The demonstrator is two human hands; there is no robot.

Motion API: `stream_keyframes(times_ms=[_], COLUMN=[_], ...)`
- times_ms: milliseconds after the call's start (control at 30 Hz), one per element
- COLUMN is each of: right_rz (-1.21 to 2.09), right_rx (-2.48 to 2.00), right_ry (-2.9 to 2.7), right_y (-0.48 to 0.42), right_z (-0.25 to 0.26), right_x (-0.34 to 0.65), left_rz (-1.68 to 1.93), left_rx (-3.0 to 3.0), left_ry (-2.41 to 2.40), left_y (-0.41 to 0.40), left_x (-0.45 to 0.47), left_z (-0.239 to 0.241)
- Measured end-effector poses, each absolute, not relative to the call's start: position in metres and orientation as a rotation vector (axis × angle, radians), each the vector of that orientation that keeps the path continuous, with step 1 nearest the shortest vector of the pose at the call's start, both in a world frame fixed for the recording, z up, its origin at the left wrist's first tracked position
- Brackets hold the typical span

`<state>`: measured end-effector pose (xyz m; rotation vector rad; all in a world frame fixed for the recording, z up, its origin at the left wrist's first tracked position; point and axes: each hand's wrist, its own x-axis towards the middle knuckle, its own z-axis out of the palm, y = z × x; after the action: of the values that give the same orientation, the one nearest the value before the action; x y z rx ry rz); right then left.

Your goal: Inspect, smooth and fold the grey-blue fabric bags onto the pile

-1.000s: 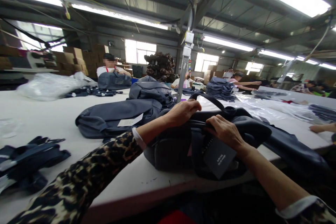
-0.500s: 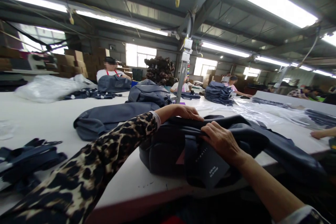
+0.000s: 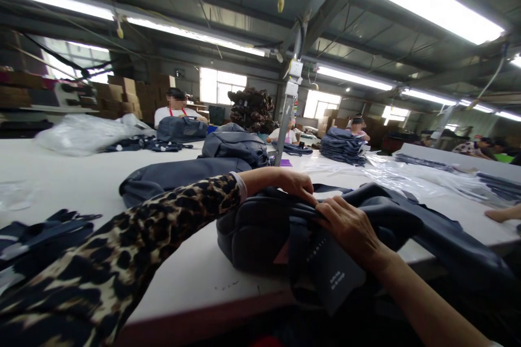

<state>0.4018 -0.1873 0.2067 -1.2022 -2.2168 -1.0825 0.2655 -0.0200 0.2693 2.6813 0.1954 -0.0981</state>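
Note:
A dark navy duffle bag [image 3: 254, 238] lies at the near edge of the white table [image 3: 195, 276]. My left hand [image 3: 296, 181] reaches over its top, fingers bent down and pinching the fabric along the upper edge. Close beside it, my right hand [image 3: 349, 226] grips the same edge from the front; its fingertips are partly hidden in the folds. Below the right hand hangs a dark printed tag [image 3: 337, 276], next to a strap [image 3: 298, 249]. Loose navy material [image 3: 439, 227] spreads from the bag toward the right and droops over the table edge.
Other navy bags [image 3: 183, 176] lie behind, beside a metal post [image 3: 285, 124]. Dark straps [image 3: 44, 238] are at left, clear plastic [image 3: 89, 133] farther back. A stack of navy pieces [image 3: 342, 146] stands across the table. Co-workers sit beyond; another person's hand [image 3: 499, 214] rests at far right.
My left hand has bent its fingers down and come against my right hand at the bag's top edge. The bag's upper flap is lower, and the tag hangs slightly lower and to the right.

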Motion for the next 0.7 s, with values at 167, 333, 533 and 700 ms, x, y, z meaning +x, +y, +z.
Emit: stream_keyframes(times_ms=[167,333,533,700], right_rz=[-1.043,-1.046,-1.048,-1.022], right_rx=[-1.207,-1.185,-1.194,-1.213], right_ry=[-2.21,-2.229,-2.236,-2.241], right_y=[-0.193,-0.198,-0.199,-0.198], right_z=[0.204,0.2,0.202,0.202], right_x=[0.4,0.395,0.395,0.392], left_rz=[-0.06,0.279,0.168,-0.002], left_rx=[2.822,3.293,3.026,2.871], left_ry=[0.192,0.545,0.661,0.619], left_y=[-0.032,-0.036,-0.018,-0.004], left_x=[0.268,0.267,0.269,0.276], left_z=[0.278,0.289,0.287,0.277])
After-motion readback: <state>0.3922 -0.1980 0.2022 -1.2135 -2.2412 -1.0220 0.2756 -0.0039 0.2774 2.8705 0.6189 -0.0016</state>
